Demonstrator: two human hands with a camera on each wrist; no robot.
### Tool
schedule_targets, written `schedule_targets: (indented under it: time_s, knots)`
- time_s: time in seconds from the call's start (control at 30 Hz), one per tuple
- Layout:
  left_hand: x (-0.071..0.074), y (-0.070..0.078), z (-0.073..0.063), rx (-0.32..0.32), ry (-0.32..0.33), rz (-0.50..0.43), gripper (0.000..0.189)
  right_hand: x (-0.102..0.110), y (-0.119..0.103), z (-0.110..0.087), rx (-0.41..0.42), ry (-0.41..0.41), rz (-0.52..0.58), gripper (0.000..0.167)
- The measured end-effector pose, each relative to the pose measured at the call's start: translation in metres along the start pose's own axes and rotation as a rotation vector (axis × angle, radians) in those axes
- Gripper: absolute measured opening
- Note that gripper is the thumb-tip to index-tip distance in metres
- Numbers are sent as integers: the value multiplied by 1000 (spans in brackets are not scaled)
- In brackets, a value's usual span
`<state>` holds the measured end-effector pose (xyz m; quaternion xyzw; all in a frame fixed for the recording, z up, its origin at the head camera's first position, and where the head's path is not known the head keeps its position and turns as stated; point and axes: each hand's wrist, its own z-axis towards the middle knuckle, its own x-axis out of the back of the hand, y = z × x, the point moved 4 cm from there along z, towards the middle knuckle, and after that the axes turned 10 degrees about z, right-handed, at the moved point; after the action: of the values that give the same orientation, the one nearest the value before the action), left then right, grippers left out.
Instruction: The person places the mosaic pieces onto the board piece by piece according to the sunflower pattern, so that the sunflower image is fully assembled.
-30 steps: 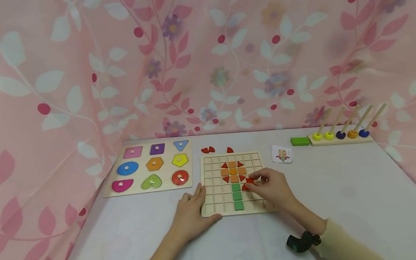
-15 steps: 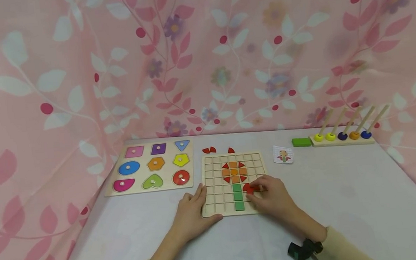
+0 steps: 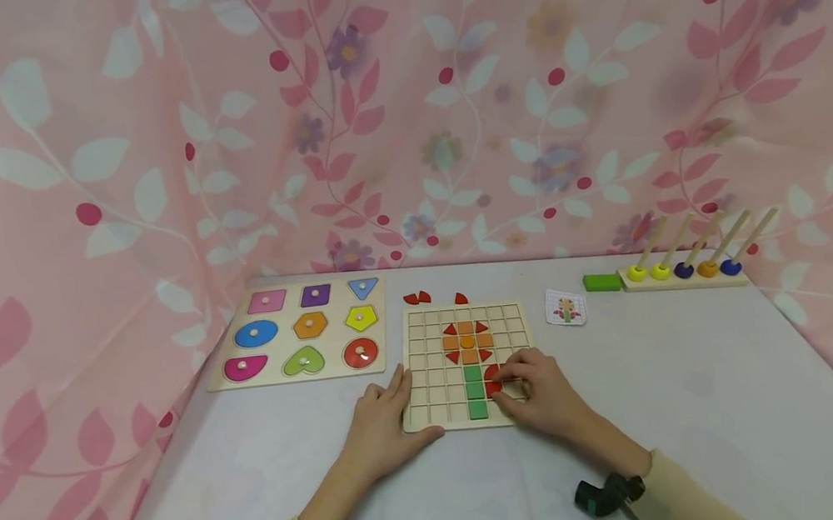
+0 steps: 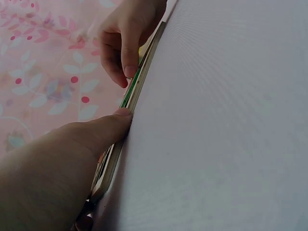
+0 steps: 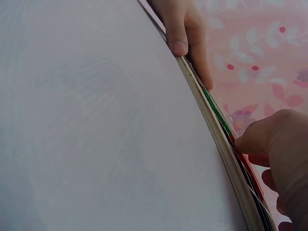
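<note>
In the head view a wooden grid board (image 3: 430, 401) lies flat on the table. My left hand (image 3: 380, 427) rests at its front left corner, thumb on the front edge and fingers along the left side. A column of green square tiles (image 3: 476, 390) runs up the board to a flower of orange squares (image 3: 466, 328) and small red triangles. Right of the green column, my right hand (image 3: 545, 390) pinches a red quarter-circle piece (image 3: 492, 388) at the grid, with another red piece (image 3: 491, 370) just behind it. Fingertips partly cover both pieces.
Loose red pieces (image 3: 417, 298) lie behind the board. A pattern card (image 3: 566, 307) is at its right, and a green block (image 3: 603, 282) stands beside a peg stand (image 3: 682, 283) with beads. At the left lies a knobbed shape puzzle (image 3: 337, 369).
My right hand has moved slightly down with the red piece, from over the other red piece to the cell in front of it. My left hand has stayed at the board's corner.
</note>
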<state>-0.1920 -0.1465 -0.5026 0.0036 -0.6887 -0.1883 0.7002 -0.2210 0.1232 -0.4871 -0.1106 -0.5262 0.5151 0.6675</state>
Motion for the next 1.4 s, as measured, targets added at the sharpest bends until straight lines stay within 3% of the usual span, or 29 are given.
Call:
schedule_targets:
  time_s: [0.5,0.63,0.8,1.0,1.2,1.4]
  knots:
    - [1,0,0,6,-2,-4,108,0,2,1,-7,-33,-8,12]
    - [0,0,0,4,2,-5,108,-1,2,1,-9,-11,-21,19]
    - [0,0,0,3,3,-8,108,-1,6,1,-89,1,-71,41]
    - [0,0,0,3,4,0,108,-2,8,1,-175,-30,-121,41]
    - [0,0,0,6,-1,-2,108,-2,8,1,-158,-12,-94,37]
    - [1,1,-1,3,3,-1,108,-1,8,1,-67,21,-42,17]
